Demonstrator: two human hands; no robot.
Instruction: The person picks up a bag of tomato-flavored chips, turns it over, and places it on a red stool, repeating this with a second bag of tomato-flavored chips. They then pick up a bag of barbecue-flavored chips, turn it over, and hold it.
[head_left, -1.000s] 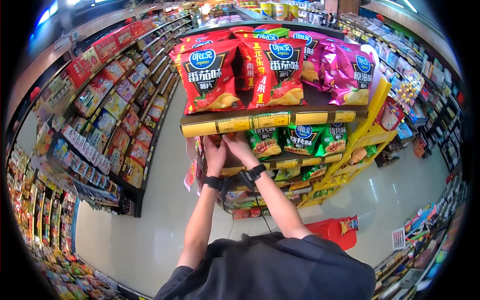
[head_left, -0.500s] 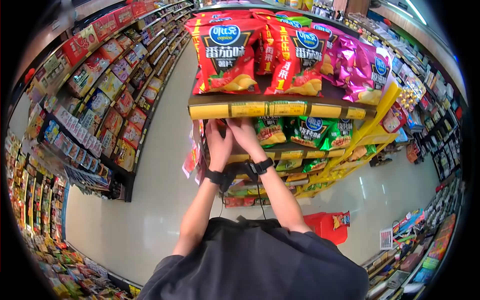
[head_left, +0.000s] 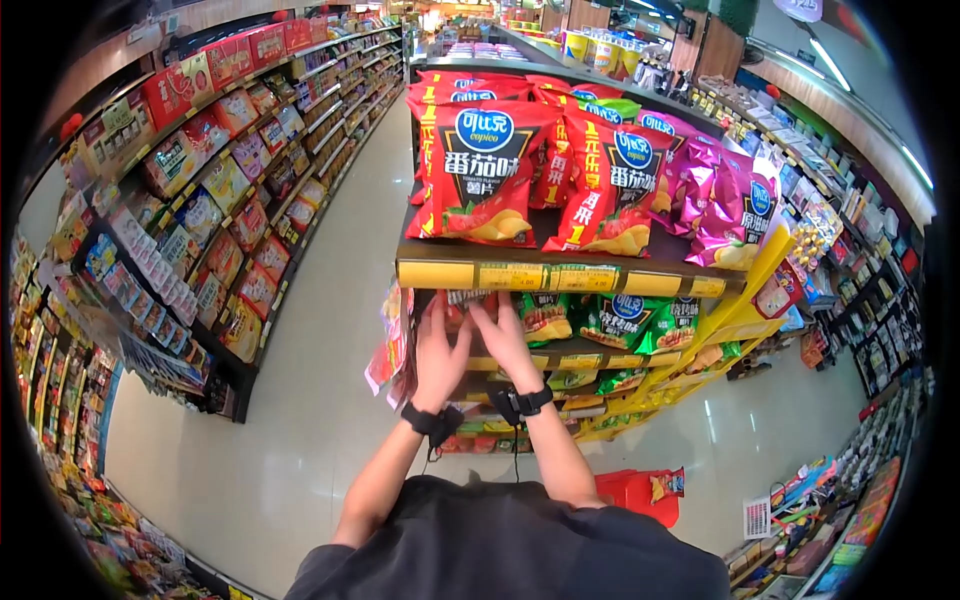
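With fingers spread and unclenched, my left hand (head_left: 438,352) and right hand (head_left: 505,338) flanked a red bag (head_left: 464,308) on the second shelf (head_left: 580,360) at twelve o'clock, beside green bags (head_left: 545,316); I judged it needed seating upright next.

Our left hand (head_left: 440,352) and right hand (head_left: 506,342) now sit a little apart with fingers spread, no longer bunched together under the top shelf (head_left: 560,277), and a red bag (head_left: 463,312) shows between them.
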